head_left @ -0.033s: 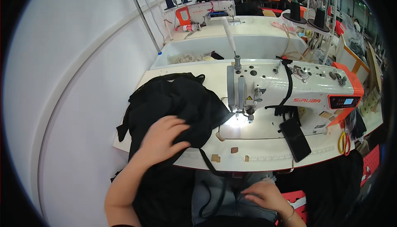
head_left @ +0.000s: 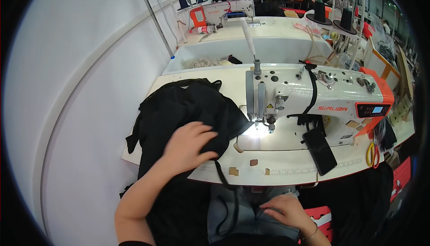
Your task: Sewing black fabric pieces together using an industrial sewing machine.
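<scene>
White table (head_left: 284, 160) by a wall; sewing machine (head_left: 286, 89) mounted on it. Black cloth (head_left: 190, 105) heaped at the machine's left, lower folds draped over the front edge; the heap could be dragged off by that hanging weight. Left hand (head_left: 190, 147) laid on the cloth, fingers loosely spread, no grip seen. Right hand (head_left: 287, 208) half-curled above the lap (head_left: 277, 231); whether anything is held cannot be told. Thin strap (head_left: 221, 174) left dangling; could be snagged.
</scene>
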